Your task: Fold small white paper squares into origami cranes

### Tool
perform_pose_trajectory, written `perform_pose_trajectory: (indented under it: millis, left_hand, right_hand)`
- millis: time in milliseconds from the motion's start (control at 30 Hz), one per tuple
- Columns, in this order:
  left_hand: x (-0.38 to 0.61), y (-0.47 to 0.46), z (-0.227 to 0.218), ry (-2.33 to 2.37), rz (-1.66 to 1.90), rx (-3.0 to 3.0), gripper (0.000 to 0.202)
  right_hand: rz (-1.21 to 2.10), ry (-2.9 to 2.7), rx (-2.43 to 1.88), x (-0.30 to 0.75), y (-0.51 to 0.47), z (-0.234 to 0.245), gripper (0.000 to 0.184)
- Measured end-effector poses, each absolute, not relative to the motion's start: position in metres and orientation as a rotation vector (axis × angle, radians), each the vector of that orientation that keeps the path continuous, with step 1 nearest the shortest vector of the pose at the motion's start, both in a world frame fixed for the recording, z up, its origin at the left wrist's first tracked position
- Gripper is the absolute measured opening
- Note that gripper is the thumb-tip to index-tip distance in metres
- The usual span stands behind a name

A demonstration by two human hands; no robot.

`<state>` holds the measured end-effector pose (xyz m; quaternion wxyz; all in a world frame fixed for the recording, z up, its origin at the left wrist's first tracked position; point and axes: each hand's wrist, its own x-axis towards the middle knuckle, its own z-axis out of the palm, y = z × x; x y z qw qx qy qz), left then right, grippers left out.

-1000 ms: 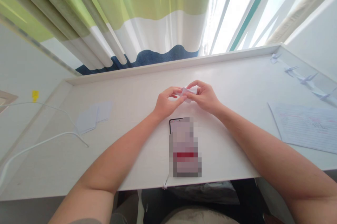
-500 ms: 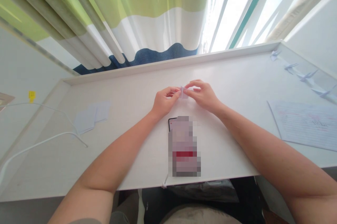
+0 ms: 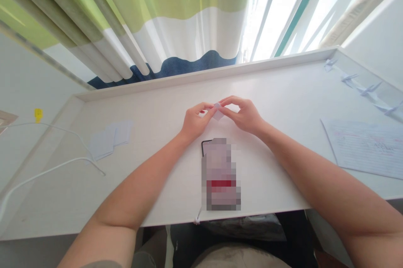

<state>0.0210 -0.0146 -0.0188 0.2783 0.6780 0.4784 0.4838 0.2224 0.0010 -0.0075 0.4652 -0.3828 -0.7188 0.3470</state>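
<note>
Between my two hands, just above the white desk point(image 3: 166, 113), is a small piece of white paper point(image 3: 218, 114). My left hand point(image 3: 198, 119) pinches its left side between thumb and fingers. From the other side, my right hand point(image 3: 241, 113) grips it, with the index finger arched over the top and the thumb below. The fingertips of both hands meet at the paper's upper edge and cover part of it, so its exact folds cannot be made out. A phone point(image 3: 218, 171), largely blurred out, lies on the desk nearer to me than the hands.
Flat paper slips point(image 3: 105, 142) lie at the left, close to a white cable point(image 3: 63, 165). Several folded paper pieces point(image 3: 367, 89) line the right edge, above a lined sheet with writing point(image 3: 371, 148). A raised ledge point(image 3: 189, 78) borders the back, below the curtain point(image 3: 189, 12).
The paper has been turned between my fingers and now hangs with a corner pointing down. My fingertips have come closer together; the arms are nearly still.
</note>
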Motion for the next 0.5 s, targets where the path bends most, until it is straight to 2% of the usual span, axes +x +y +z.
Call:
perform_pose_trajectory:
  millis: [200, 500]
  left_hand:
    - [0.0227, -0.0187, -0.0144, 1.432, 1.346, 2.019, 0.011]
    - [0.0231, -0.0152, -0.0161, 1.243, 1.288, 1.726, 0.011]
  right_hand:
    - [0.871, -1.722, -0.968, 0.2219, 0.0017, -0.0105, 0.036]
    - [1.084, -1.584, -0.987, 0.2216, 0.0072, -0.0152, 0.039]
